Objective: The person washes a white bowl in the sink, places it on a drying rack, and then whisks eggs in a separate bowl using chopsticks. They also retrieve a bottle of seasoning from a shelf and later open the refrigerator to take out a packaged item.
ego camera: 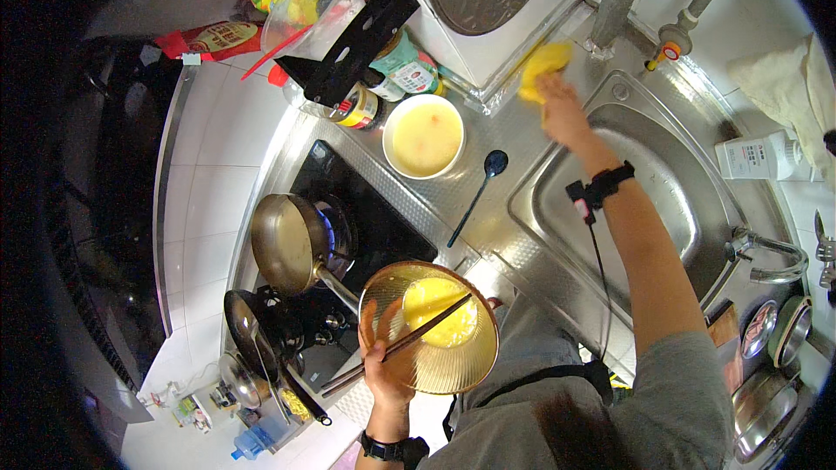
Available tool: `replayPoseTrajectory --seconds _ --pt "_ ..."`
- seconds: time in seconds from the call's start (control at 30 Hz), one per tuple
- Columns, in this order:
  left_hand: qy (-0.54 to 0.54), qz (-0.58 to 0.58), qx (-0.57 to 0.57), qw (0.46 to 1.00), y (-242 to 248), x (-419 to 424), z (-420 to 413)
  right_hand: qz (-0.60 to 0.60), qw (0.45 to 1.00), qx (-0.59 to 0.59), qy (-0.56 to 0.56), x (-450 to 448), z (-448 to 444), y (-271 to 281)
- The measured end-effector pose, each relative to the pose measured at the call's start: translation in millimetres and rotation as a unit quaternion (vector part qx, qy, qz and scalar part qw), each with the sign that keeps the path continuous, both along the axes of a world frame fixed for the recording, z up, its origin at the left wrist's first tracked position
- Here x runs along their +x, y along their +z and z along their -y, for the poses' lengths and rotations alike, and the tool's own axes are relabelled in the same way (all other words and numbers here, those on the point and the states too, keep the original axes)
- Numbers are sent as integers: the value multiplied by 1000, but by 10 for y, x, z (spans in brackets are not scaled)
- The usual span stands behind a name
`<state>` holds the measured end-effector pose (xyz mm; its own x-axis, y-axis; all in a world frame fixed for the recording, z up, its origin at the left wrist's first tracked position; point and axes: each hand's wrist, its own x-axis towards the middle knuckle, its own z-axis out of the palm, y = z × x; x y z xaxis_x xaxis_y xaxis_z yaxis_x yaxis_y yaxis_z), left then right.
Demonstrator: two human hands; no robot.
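My left hand [385, 369] grips a ribbed amber glass bowl [450, 369], tilted so that the beaten egg [450, 323] inside shows. The thumb of that hand holds a pair of dark chopsticks [424, 329] across the rim. Reaching over the sink corner, my right hand [562, 108] has hold of a yellow cloth [547, 65], blurred, at the back of the steel counter [499, 134]. A white bowl of pale yellow liquid [424, 137] and a dark spoon [486, 176] lie left of that hand.
A frying pan [284, 245] sits by a lit blue burner [333, 228], its handle running towards the amber bowl. A wok [251, 333] stands nearer. The steel sink [653, 163] with its faucet [771, 254] is at right. Seasoning jars [408, 72] line the back under a black shelf [359, 39].
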<state>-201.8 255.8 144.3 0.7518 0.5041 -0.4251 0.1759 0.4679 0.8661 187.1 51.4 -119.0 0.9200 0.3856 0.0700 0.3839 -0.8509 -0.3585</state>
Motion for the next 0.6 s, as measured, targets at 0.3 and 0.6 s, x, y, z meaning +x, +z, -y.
replayPoseTrajectory --seconds 0.3,0.6 --pt "5 16 -4 1000 -3 -118 -56 60 988 78 116 -768 -165 618" --pt "7 24 -10 1000 18 -307 -114 -2 980 57 189 -1985 -1104 461"
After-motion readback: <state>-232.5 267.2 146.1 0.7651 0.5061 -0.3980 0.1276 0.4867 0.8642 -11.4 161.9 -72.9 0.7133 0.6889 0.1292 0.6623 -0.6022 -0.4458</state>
